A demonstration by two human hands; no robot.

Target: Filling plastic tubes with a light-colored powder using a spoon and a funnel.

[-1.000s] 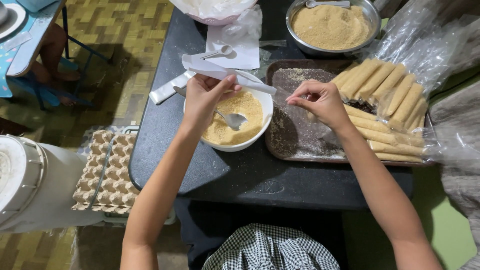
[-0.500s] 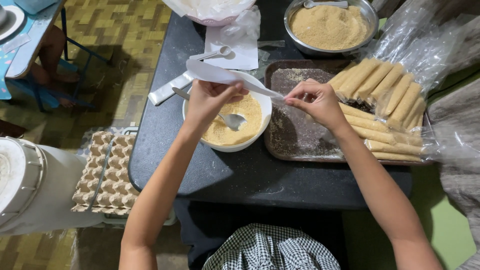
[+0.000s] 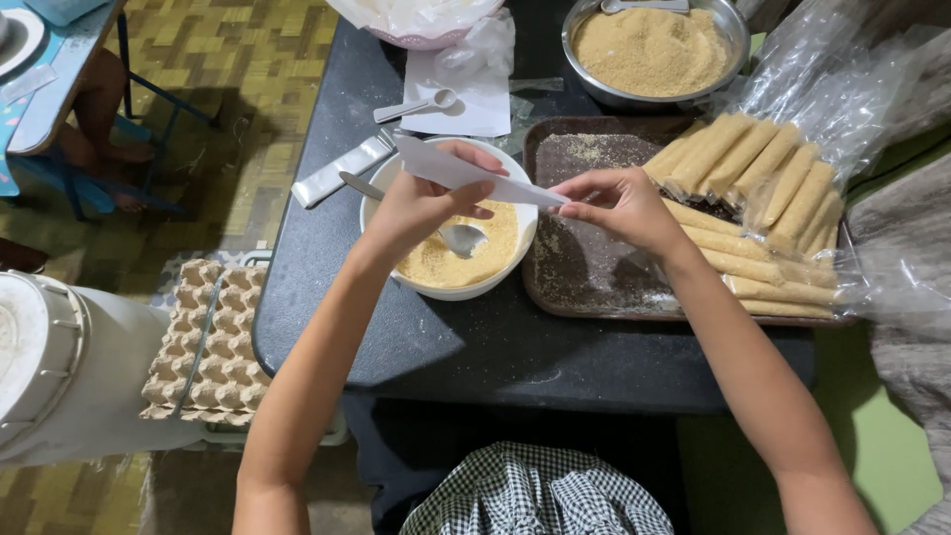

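Near edge of dark desk (image 3: 515, 357): left hand (image 3: 421, 203) and right hand (image 3: 619, 203) each pinch one end of a thin white wrapper sheet (image 3: 466, 173), grip clamped on it, held above the white bowl (image 3: 451, 287) of yellow crumb filling with its spoon (image 3: 458, 238). Judgement: keep the sheet taut and level, fingertips only, to avoid tearing. Since the earlier frames the sheet sits flatter, lower. Beyond: tray (image 3: 594, 287), finished rolls (image 3: 753, 178), metal crumb bowl (image 3: 654, 50).

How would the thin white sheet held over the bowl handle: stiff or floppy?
The white sheet probably is light and floppy: it spans between left hand and right hand, pinched at both ends. Likely tears easily; it looks very thin above the white bowl.
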